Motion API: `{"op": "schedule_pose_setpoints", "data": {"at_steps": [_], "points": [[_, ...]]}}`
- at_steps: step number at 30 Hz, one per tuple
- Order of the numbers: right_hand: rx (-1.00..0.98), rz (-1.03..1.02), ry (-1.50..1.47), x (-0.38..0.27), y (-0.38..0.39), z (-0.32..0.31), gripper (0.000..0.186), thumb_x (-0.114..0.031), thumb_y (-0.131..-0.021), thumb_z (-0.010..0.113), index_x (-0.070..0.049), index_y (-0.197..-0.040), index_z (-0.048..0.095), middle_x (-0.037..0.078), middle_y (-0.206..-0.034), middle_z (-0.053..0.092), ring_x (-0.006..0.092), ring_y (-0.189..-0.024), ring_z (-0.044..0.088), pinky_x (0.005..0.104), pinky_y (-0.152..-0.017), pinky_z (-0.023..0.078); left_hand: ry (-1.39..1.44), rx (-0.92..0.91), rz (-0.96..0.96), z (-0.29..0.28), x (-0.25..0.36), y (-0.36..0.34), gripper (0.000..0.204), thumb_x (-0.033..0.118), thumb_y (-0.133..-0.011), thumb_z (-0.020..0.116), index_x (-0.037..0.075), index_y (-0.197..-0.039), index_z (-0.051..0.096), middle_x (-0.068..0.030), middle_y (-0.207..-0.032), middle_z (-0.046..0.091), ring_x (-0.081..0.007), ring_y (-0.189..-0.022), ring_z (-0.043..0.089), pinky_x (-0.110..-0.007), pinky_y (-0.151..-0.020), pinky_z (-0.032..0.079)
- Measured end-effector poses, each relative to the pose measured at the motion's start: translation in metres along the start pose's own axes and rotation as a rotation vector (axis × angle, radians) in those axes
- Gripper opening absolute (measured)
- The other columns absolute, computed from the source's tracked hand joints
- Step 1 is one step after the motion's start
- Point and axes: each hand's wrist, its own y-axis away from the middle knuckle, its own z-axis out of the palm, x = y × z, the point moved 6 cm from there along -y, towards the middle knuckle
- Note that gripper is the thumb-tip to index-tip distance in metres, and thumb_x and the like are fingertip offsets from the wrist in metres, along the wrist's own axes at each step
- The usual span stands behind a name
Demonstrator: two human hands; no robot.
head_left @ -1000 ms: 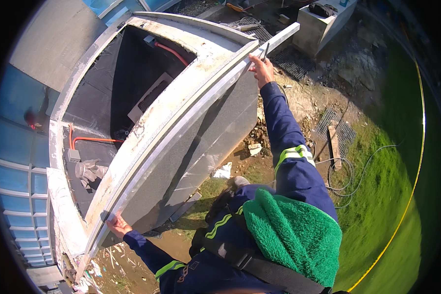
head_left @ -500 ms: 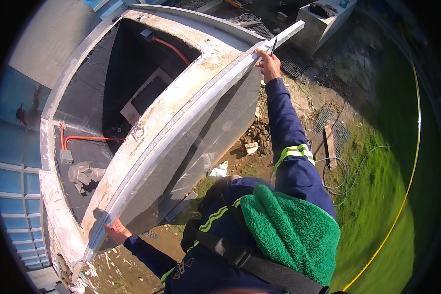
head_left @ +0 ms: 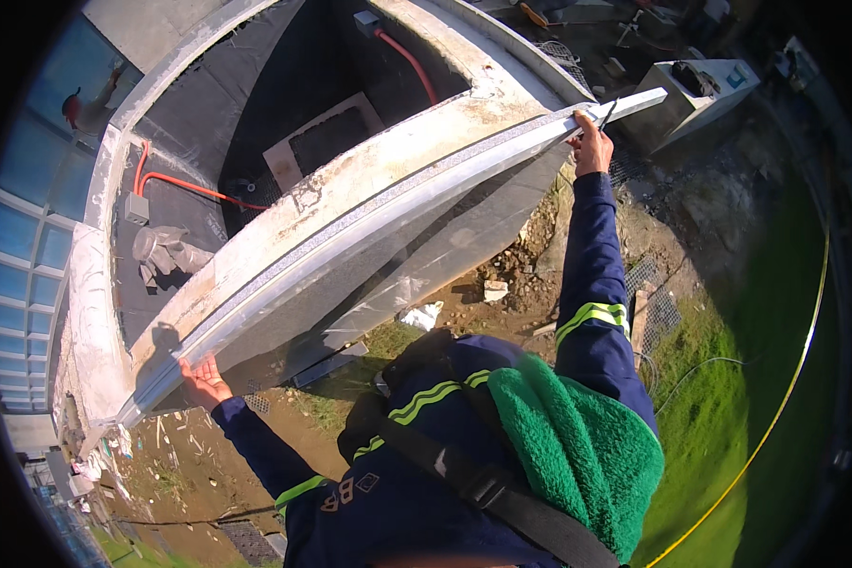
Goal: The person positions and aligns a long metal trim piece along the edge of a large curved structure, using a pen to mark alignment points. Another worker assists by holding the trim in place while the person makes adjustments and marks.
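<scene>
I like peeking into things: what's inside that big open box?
Two orange pipes, small gray boxes, a gray frame and something crumpled. The near wall hides the floor right behind it.

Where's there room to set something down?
The wall top looks bare between the metal bar and dark opening; so does grass beside the yellow line. The opening's left end is crowded: orange conduit, grey box, crumpled wrapping.

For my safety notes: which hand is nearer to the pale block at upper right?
Right. The right hand, on the metal bar, is slightly left of the pale block; the left hand, near the bar's lower end, is much farther.
</scene>
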Motion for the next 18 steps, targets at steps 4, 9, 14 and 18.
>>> {"op": "schedule_pose_setpoints", "data": {"at_steps": [4,9,14,18], "points": [[0.014,0.057,0.009,-0.003,0.005,-0.001,0.040,-0.036,-0.083,0.086,-0.002,-0.100,0.071,0.005,-0.080,0.068,0.0126,-0.058,0.061,0.0236,-0.045,0.035,0.016,-0.066,-0.016,0.005,0.000,-0.002,0.065,0.040,-0.090,0.083,-0.001,-0.135,0.060,-0.0146,-0.131,0.064,-0.0255,-0.119,0.064,-0.042,-0.106,0.056],[-0.035,0.070,-0.001,0.006,-0.006,-0.005,0.041,-0.036,-0.084,0.086,-0.003,-0.103,0.071,0.003,-0.082,0.068,0.0135,-0.061,0.065,0.0228,-0.044,0.035,-0.001,-0.086,-0.009,0.006,0.003,-0.002,0.065,0.043,-0.092,0.081,0.001,-0.137,0.060,-0.0132,-0.126,0.067,-0.0235,-0.114,0.067,-0.042,-0.106,0.057],[-0.182,0.055,0.106,0.013,-0.019,-0.011,0.043,-0.041,-0.088,0.081,-0.001,-0.103,0.072,0.004,-0.088,0.069,0.0145,-0.064,0.066,0.0246,-0.047,0.034,-0.052,0.028,-0.049,0.006,-0.002,0.010,0.065,0.050,-0.096,0.075,0.003,-0.139,0.059,-0.0062,-0.116,0.066,-0.0212,-0.107,0.068,-0.041,-0.101,0.058],[-0.261,0.091,0.194,0.019,-0.035,-0.015,0.067,-0.055,-0.092,0.072,-0.007,-0.138,0.067,0.012,-0.121,0.066,0.0282,-0.110,0.065,0.0416,-0.092,0.047,-0.006,0.049,0.061,0.023,0.006,0.032,0.040,0.041,-0.094,0.081,0.007,-0.097,0.060,-0.0011,-0.076,0.056,-0.0149,-0.067,0.063,-0.037,-0.070,0.066]]}}
